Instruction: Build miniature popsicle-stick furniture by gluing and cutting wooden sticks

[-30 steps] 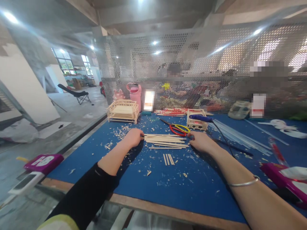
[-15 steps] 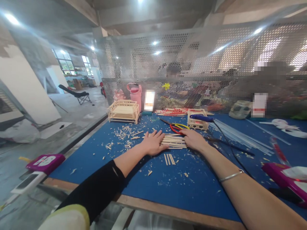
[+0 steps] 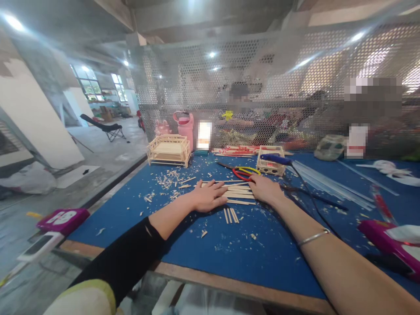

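Observation:
My left hand (image 3: 209, 197) lies flat with its fingers apart over the left part of a row of thin wooden sticks (image 3: 240, 191). At the row's right ends is my right hand (image 3: 266, 189), its fingers bent down and mostly hidden, touching or very near the sticks. The sticks run roughly side by side, with a small gap before the nearest one. Several short stick pieces (image 3: 231, 215) lie just in front. Behind the row are red-and-yellow-handled pliers (image 3: 242, 172), close to my right fingertips.
A small wooden stick-built frame (image 3: 169, 151) stands back left, near a pink bottle (image 3: 186, 131). A second frame (image 3: 271, 161) carries a blue glue gun (image 3: 276, 159), its cord trailing right. Clear glue sticks (image 3: 331, 186) and wood scraps (image 3: 169, 179) lie on the blue tabletop (image 3: 262, 262).
My left hand has slid slightly left over the sticks, and its fingers have shifted. The nearest stick now sits a little apart from the row. My right hand stays at the right ends.

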Demonstrator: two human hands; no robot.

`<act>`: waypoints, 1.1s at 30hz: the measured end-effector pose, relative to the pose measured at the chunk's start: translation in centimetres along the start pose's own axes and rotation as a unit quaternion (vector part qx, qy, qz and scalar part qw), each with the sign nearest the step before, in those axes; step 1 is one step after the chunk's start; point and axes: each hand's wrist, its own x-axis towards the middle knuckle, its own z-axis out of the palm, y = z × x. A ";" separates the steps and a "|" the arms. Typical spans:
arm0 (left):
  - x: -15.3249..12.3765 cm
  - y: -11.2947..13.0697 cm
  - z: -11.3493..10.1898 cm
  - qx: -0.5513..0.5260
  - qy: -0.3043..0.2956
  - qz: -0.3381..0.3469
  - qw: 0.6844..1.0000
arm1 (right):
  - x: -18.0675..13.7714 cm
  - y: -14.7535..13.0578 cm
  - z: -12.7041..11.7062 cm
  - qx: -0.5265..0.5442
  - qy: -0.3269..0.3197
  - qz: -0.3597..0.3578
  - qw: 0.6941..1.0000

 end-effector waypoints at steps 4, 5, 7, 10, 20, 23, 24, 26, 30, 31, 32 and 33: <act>-0.4 -0.7 -0.4 -0.058 0.002 0.016 0.998 | -0.1 0.4 -0.5 0.000 0.026 0.002 1.000; -0.5 -0.9 -0.7 -0.071 0.031 0.009 0.997 | -0.1 0.5 -0.6 0.000 0.037 0.005 0.999; -0.8 -1.3 -1.7 -0.087 0.131 -0.023 0.987 | 0.0 0.4 -0.7 0.001 0.058 0.021 0.998; -1.8 -2.0 -3.3 -0.097 0.259 -0.091 0.957 | 0.0 0.2 -0.8 0.006 0.063 0.047 0.997; -4.9 -0.3 -1.1 0.062 0.194 -0.116 0.972 | -2.8 0.1 -3.7 0.077 -0.120 -0.126 0.982; -2.6 0.1 -1.2 0.082 0.165 -0.137 0.973 | -3.8 -1.1 -3.7 0.089 -0.150 -0.159 0.972; -1.8 0.0 -1.4 0.078 0.145 -0.148 0.975 | -3.9 -1.4 -3.5 0.085 -0.143 -0.161 0.973; -0.7 -0.4 -1.7 0.054 0.118 -0.153 0.980 | -3.9 -1.9 -3.0 0.076 -0.123 -0.166 0.976; -0.6 -1.5 -1.9 0.017 0.146 -0.156 0.977 | -3.2 -1.4 -2.4 0.088 -0.050 -0.153 0.983; -0.9 -1.7 -2.0 0.016 0.159 -0.159 0.974 | -3.0 -1.2 -2.4 0.095 -0.010 -0.149 0.984; -1.2 -1.8 -2.1 0.014 0.171 -0.157 0.973 | -2.8 -0.9 -2.5 0.103 0.032 -0.150 0.983; -1.6 -1.8 -2.2 0.009 0.181 -0.153 0.971 | -2.7 -0.6 -2.7 0.109 0.066 -0.157 0.979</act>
